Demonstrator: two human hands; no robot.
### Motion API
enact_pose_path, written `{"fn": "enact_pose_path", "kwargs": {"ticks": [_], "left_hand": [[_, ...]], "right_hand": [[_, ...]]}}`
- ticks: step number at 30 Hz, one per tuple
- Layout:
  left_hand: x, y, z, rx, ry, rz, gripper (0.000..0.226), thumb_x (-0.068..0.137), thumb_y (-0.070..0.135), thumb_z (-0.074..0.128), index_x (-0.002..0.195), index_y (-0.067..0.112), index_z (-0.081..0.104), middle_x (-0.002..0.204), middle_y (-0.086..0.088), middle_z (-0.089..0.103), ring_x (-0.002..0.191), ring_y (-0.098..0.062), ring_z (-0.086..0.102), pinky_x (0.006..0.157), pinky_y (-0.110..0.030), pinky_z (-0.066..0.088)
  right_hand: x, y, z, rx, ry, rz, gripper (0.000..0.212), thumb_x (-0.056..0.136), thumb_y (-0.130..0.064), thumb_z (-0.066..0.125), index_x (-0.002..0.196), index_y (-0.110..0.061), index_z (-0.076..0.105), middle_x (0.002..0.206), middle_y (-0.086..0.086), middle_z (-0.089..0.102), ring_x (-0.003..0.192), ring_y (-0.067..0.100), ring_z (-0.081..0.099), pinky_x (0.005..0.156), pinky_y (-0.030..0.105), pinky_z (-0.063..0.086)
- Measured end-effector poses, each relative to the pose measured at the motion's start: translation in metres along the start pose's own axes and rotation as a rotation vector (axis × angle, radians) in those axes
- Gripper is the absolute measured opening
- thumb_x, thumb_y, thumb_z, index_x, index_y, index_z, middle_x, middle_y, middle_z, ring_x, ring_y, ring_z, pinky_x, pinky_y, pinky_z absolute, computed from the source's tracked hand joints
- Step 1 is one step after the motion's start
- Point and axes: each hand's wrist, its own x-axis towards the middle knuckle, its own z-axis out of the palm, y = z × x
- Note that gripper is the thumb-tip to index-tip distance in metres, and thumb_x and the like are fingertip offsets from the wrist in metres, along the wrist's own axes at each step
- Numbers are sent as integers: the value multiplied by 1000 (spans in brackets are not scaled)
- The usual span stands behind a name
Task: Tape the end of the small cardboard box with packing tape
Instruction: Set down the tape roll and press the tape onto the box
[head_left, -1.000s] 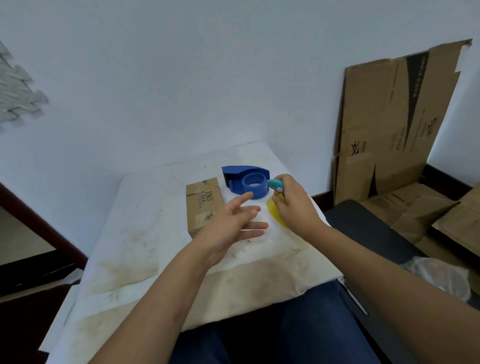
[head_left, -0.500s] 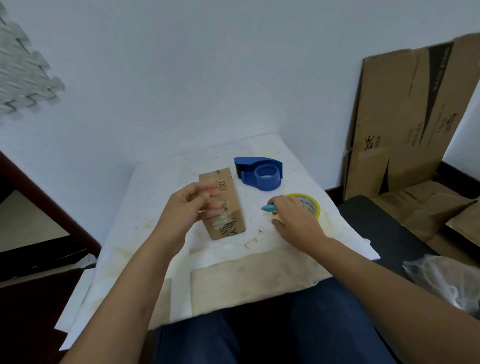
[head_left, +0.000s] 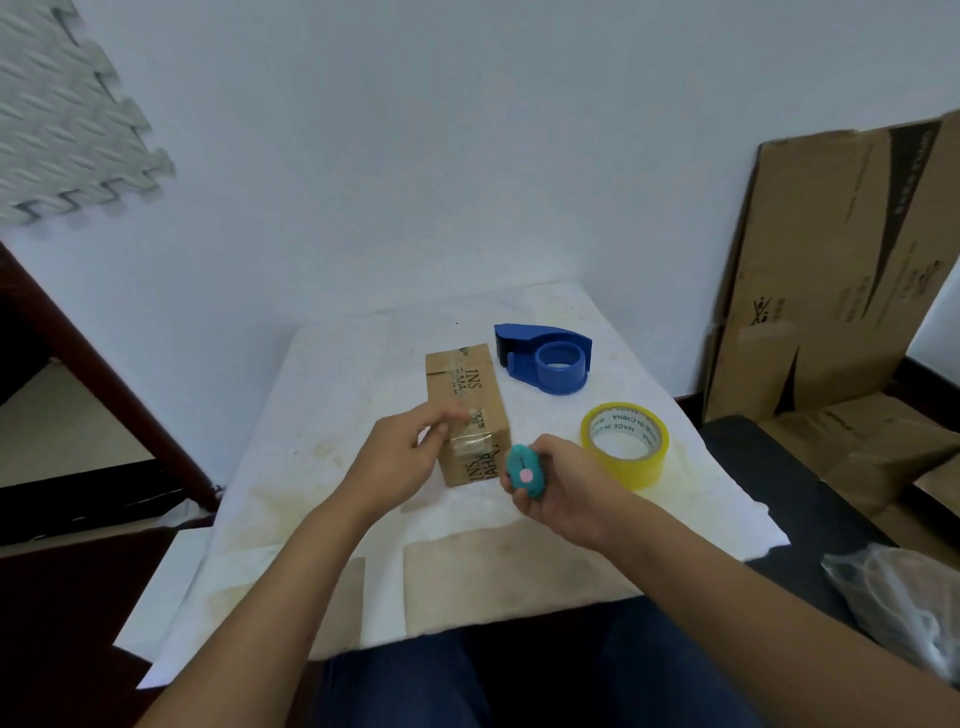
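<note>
Two things have changed in the last half second. The right hand (head_left: 563, 486) has come off the yellow tape roll (head_left: 626, 444), which now lies flat by itself on the white cloth (head_left: 332, 415), just right of that hand. The hand has also lifted the small teal cutter (head_left: 525, 472) so that its broad face with a pink dot turns toward the camera; the fingers are curled closed around it. The left hand (head_left: 402, 460) has moved in on the small cardboard box (head_left: 465, 410). Its fingertips (head_left: 441, 423) are bunched and blurred at the near left top edge, pressing on or pinching a strip of clear tape (head_left: 470, 441); which of the two cannot be told.

My reading is that the strip is already cut free from the roll and is being smoothed down over the near end, so the taping is in its late part.

The box sits near the middle of the cloth, left of the blue tape dispenser (head_left: 550, 361) and touching neither it nor the roll. Its long axis runs from near to far, the far end leaning slightly left. One short end faces the person, and the clear strip crosses the top close to that end.
</note>
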Motion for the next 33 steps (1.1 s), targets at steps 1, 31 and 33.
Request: {"fn": "enact_pose_path", "kwargs": {"ticks": [1,31,33], "left_hand": [[1,-3,1,10,-42,24,33,102,14,46,115,30,72,133,15,64,117,-4,58,92,-9,43],[25,-12,6,273,-214,208,44,104,14,36,145,28,47,156,8,40,144,-11,34,118,-34,28],[26,-13,8,275,-221,214,45,104,13,37,145,28,47,156,9,40,145,-11,32,119,-33,26]], "right_hand": [[1,2,1,-37,4,24,24,88,-10,36,99,-1,56,80,13,55,62,17,53,50,21,39],[16,23,16,-669,9,-367,37,100,-29,47,76,-14,71,58,-3,59,60,11,50,55,21,39],[17,26,14,-684,20,-387,38,100,-30,47,77,-14,71,58,-4,59,59,10,49,56,21,38]]}}
